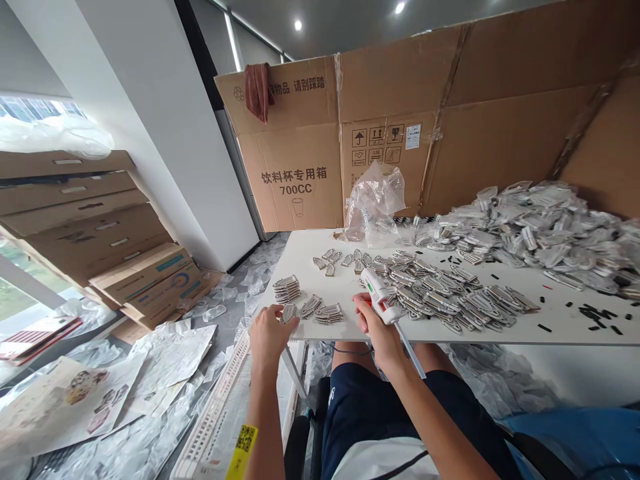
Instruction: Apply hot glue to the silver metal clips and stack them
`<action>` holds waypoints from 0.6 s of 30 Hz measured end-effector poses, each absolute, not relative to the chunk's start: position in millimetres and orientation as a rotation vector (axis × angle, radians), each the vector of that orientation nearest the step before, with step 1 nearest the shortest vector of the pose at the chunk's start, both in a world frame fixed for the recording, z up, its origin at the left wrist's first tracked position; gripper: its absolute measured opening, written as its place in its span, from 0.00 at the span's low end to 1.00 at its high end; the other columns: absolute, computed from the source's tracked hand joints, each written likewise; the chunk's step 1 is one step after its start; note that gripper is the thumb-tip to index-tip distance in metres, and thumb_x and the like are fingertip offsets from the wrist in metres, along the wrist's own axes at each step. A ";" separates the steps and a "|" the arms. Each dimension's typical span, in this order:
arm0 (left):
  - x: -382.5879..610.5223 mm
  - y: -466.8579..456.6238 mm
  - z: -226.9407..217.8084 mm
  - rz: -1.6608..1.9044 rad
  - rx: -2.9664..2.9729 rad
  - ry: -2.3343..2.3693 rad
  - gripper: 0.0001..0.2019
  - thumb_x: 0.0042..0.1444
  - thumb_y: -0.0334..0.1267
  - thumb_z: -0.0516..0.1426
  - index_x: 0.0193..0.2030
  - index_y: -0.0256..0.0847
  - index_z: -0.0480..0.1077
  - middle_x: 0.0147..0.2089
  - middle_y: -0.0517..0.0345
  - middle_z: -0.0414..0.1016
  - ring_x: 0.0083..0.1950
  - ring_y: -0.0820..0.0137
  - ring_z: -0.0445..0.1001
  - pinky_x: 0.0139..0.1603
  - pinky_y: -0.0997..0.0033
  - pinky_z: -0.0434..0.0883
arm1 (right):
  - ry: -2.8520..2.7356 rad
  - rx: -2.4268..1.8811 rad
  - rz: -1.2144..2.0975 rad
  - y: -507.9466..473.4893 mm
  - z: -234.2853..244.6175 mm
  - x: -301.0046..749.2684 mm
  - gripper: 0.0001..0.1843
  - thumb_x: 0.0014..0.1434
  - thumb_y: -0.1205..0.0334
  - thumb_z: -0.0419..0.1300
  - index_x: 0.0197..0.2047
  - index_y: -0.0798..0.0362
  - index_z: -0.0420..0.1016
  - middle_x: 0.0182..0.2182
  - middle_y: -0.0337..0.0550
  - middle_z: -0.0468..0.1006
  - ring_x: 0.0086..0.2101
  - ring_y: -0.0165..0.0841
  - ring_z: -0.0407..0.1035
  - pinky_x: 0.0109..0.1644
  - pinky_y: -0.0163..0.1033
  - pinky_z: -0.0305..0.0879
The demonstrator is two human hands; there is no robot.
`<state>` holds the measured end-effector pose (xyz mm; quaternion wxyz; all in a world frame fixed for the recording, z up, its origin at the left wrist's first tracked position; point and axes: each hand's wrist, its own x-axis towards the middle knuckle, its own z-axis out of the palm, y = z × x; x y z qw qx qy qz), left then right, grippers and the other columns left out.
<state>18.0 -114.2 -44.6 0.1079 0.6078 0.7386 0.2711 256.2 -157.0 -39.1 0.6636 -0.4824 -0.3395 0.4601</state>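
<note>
My left hand (273, 337) is at the table's front left edge, thumb and fingers pinched on a small silver oval piece (289, 312). Behind that hand rises a neat stack of like pieces (287, 289), and two small groups of them (321, 311) lie just to its right. My right hand (377, 333) is wrapped round a white hot glue gun (379, 293), its nozzle pointing up and away from me and a glue stick coming out of its rear end. Just beyond the gun spreads a large loose heap of silver pieces (435, 287).
The white table (350, 331) carries a mound of bagged pieces (540, 223) at the back right and scattered black strips (595, 315). A clear plastic bag (375, 207) leans on the cardboard wall (300, 147). A white plastic crate (215, 417) stands low left; plastic bags litter the floor.
</note>
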 end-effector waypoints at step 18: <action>135.4 -134.8 -38.2 1.023 1.867 1.094 0.12 0.61 0.46 0.65 0.29 0.43 0.78 0.28 0.57 0.79 0.32 0.63 0.76 0.35 0.66 0.75 | -1.120 -1.052 0.785 -179.9 -22.7 248.0 0.20 0.68 0.43 0.65 0.34 0.50 0.78 0.28 0.41 0.75 0.32 0.37 0.68 0.39 0.43 0.66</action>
